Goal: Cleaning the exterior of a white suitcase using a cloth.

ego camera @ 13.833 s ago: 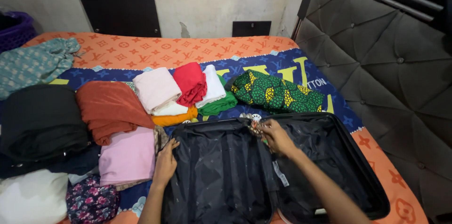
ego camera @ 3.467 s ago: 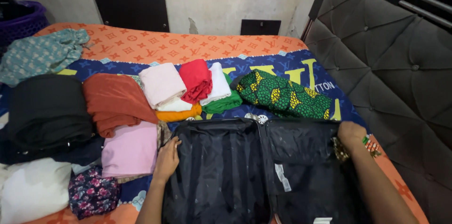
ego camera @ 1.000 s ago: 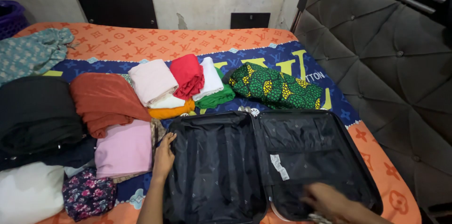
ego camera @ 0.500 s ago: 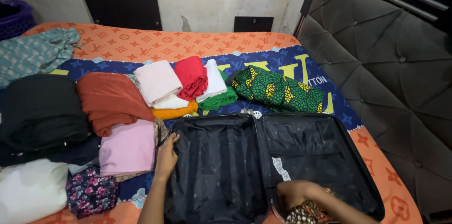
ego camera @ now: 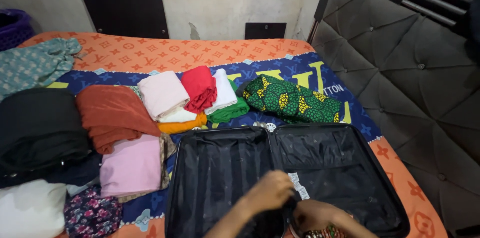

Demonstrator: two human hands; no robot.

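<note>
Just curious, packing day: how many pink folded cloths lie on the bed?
2: a pale pink folded cloth beside the red one, and a brighter pink folded cloth left of the open black suitcase. Others may be hidden.

A bedroom in a home.
A bed (ego camera: pixel 165 50) with a patterned orange and blue sheet, a padded grey headboard (ego camera: pixel 420 83), folded clothes (ego camera: pixel 165 93), an open black suitcase (ego camera: pixel 345 168).
</note>
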